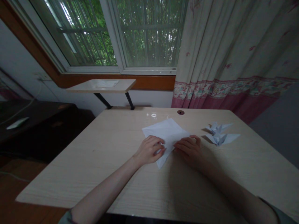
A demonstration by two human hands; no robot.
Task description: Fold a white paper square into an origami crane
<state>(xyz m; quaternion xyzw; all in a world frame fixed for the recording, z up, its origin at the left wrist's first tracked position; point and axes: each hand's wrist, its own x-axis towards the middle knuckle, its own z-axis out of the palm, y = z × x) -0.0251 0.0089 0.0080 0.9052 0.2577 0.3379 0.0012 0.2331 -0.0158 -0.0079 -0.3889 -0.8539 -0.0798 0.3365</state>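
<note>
A sheet of white paper (165,132) with crease lines lies on the light wood-grain desk (77,177), its lower corner pointing toward me. My left hand (149,150) has its curled fingers on the near left part of the sheet. My right hand (188,150), in shadow, grips the sheet's right side, fingertips close to my left hand. To the right of the sheet are two white origami cranes (218,133), one just behind the other. Neither hand touches them.
A small light shelf table (100,86) with a pale sheet on it stands beyond the desk under the window. A round hole (180,112) pierces the desk near its far edge. A dark cabinet (35,121) stands left, and a floral curtain (224,53) hangs right.
</note>
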